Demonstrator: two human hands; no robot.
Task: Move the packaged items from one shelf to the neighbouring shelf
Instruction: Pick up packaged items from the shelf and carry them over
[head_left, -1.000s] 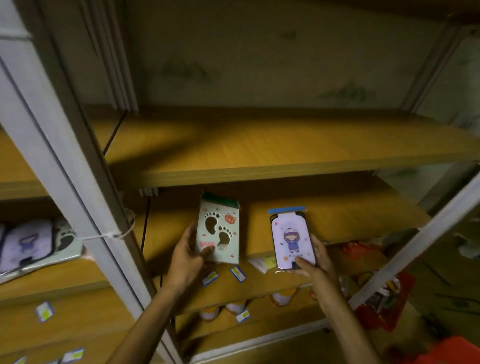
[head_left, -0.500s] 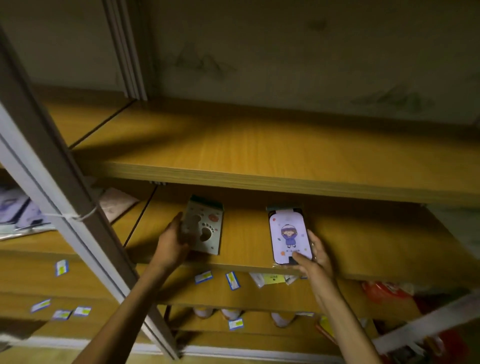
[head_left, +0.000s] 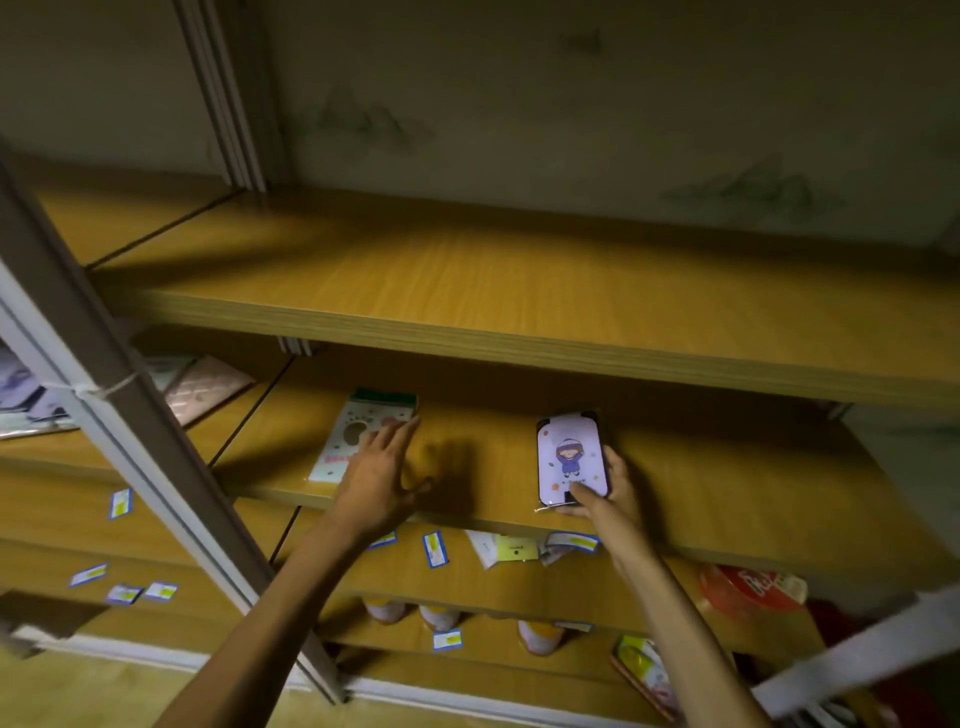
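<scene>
Resting flat on the wooden shelf board (head_left: 467, 470) in the head view are two packaged items. The left hand (head_left: 376, 475) lies fingers spread over the footprint package (head_left: 358, 441), its palm pressing the right part of the pack rather than gripping it. The right hand (head_left: 605, 499) pinches the purple package (head_left: 571, 457) at its near end, thumb on top, fingers along the right edge. Both look like thin, glossy film sleeves over stiff rectangular inserts with rounded corners; I judge them light, fairly rigid and slippery, best taken by the long edges or a short end. The board is smooth wood-grain laminate, its front edge banded. More packs (head_left: 202, 387) lie on the neighbouring shelf to the left, beyond the grey metal upright (head_left: 156, 467)
</scene>
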